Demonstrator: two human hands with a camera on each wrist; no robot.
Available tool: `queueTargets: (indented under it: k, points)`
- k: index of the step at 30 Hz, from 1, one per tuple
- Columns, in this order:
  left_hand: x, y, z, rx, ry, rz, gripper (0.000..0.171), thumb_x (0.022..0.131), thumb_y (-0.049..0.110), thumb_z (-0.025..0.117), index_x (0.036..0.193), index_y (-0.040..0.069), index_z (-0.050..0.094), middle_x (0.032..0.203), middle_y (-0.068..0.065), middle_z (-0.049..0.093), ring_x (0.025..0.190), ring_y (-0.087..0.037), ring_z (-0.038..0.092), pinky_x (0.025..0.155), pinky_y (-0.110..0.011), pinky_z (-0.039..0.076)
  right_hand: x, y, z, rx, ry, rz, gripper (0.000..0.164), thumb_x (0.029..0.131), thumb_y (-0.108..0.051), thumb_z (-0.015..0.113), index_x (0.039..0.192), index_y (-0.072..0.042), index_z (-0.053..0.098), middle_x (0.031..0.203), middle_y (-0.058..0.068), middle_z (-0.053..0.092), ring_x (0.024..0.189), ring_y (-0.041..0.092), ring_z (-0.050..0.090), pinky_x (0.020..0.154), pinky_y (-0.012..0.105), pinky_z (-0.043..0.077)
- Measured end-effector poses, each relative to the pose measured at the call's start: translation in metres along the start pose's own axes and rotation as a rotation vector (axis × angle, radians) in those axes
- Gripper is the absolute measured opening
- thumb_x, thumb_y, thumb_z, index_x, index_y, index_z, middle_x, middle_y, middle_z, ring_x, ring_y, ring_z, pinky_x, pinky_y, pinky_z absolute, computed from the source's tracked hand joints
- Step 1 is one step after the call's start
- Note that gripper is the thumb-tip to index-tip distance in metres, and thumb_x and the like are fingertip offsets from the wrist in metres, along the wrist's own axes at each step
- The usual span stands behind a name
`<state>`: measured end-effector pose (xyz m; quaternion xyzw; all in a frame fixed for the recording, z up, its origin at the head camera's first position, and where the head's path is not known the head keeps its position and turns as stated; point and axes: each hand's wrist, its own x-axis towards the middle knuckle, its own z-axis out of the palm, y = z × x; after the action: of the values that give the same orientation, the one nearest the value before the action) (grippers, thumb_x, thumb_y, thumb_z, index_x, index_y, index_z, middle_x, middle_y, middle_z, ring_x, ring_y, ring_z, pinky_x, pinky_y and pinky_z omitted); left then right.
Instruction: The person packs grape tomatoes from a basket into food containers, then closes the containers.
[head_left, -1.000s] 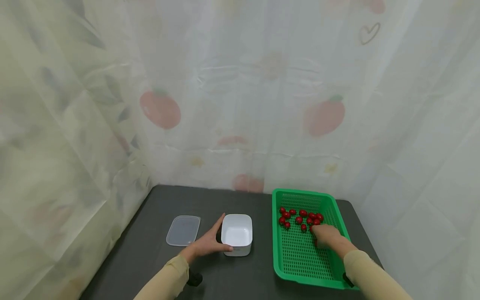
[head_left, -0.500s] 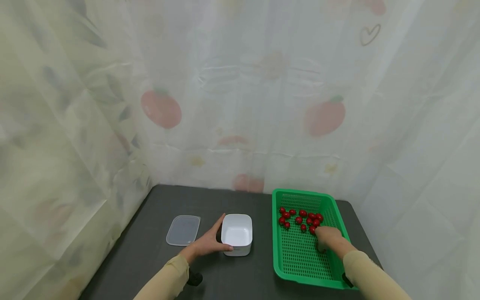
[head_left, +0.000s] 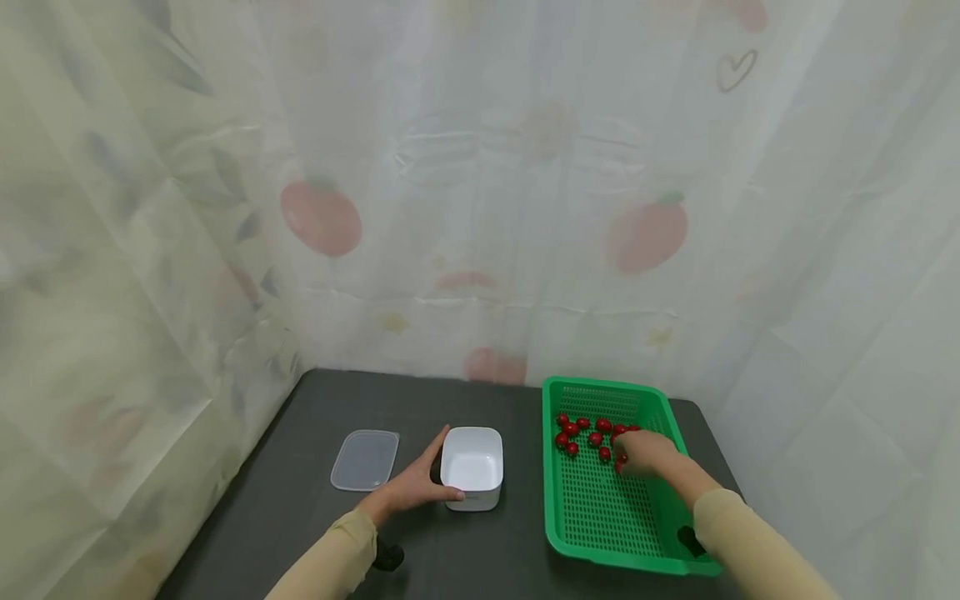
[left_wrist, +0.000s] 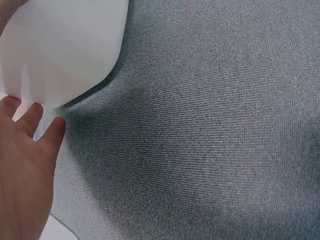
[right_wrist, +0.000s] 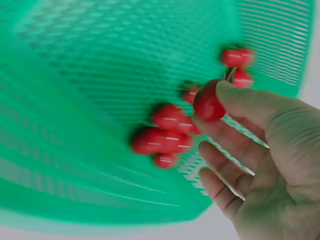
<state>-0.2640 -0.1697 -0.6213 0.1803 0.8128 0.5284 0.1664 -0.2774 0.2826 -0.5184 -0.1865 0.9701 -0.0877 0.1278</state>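
In the right wrist view my right hand [right_wrist: 285, 150] pinches a red cherry tomato [right_wrist: 206, 102] between thumb and index finger, the other fingers loosely bent below. The hand is over the green basket [head_left: 555, 500], where several more cherry tomatoes [head_left: 595, 438] lie in its far half; it covers some of them in the head view. My left hand [head_left: 412, 487] holds a square white container [head_left: 474, 467] at its left side, thumb at the near front and fingers at the back corner. In the head view the container's inside shows bare white. The left wrist view shows fingertips at its wall [left_wrist: 65, 55].
A translucent lid [head_left: 366, 461] lies flat on the dark grey tabletop [head_left: 517, 417], left of the container. Patterned white curtains [head_left: 480, 208] hang behind the table and along both sides.
My right hand has lifted a little and moved left and away from me, with a cherry tomato pinched in it. The left hand and the container have stayed in place.
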Motion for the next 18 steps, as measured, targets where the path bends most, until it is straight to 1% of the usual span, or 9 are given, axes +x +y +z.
queueTargets:
  k: [2,4,6,9,12,18]
  points:
    - [0.000,0.000,0.000,-0.003,-0.002,0.001,0.125,0.082,0.035,0.088,0.166,0.020,-0.004,0.167,-0.016,0.013,0.143,-0.035,0.032,0.108,-0.059,0.035,0.005,-0.007,-0.016,0.034,0.022,-0.046,0.013,0.090,-0.009,0.078,0.100,-0.009,0.070,0.091,0.000,0.066,0.079,0.021,0.061,0.068,0.043,0.051]
    - [0.000,0.002,0.000,-0.008,-0.005,0.002,0.125,0.082,0.035,0.088,0.166,0.020,-0.004,0.167,-0.015,0.014,0.142,-0.035,0.033,0.108,-0.057,0.035,0.010,-0.017,-0.031,0.087,0.036,-0.084,0.013,0.093,-0.011,0.075,0.105,-0.009,0.071,0.097,0.000,0.067,0.085,0.023,0.062,0.073,0.045,0.052]
    - [-0.001,0.003,0.000,-0.012,-0.004,0.007,0.125,0.082,0.034,0.088,0.166,0.019,-0.004,0.166,-0.016,0.015,0.141,-0.035,0.034,0.107,-0.058,0.035,0.016,-0.028,-0.043,0.164,0.037,-0.116,0.018,0.095,-0.013,0.073,0.113,-0.009,0.071,0.106,0.002,0.068,0.098,0.026,0.065,0.082,0.047,0.053]
    - [-0.002,0.005,0.000,-0.029,-0.008,0.013,0.124,0.083,0.032,0.087,0.165,0.017,-0.005,0.166,-0.018,0.014,0.140,-0.036,0.034,0.108,-0.059,0.034,0.025,-0.042,-0.056,0.293,0.016,-0.158,0.022,0.099,-0.015,0.069,0.121,-0.010,0.069,0.116,0.002,0.068,0.110,0.027,0.063,0.090,0.048,0.052]
    - [-0.002,0.006,0.001,-0.045,-0.013,0.013,0.124,0.084,0.031,0.087,0.165,0.016,-0.005,0.166,-0.018,0.014,0.139,-0.036,0.034,0.107,-0.057,0.034,0.035,-0.055,-0.061,0.386,-0.020,-0.195,0.026,0.102,-0.017,0.066,0.127,-0.011,0.067,0.121,0.000,0.067,0.115,0.025,0.062,0.093,0.046,0.051]
    - [0.000,0.004,0.003,-0.056,-0.013,0.014,0.123,0.084,0.030,0.086,0.165,0.019,-0.005,0.166,-0.016,0.017,0.136,-0.034,0.039,0.105,-0.052,0.037,0.057,-0.084,-0.059,0.487,-0.068,-0.270,0.029,0.103,-0.019,0.064,0.131,-0.011,0.066,0.125,0.000,0.067,0.116,0.022,0.062,0.093,0.044,0.052]
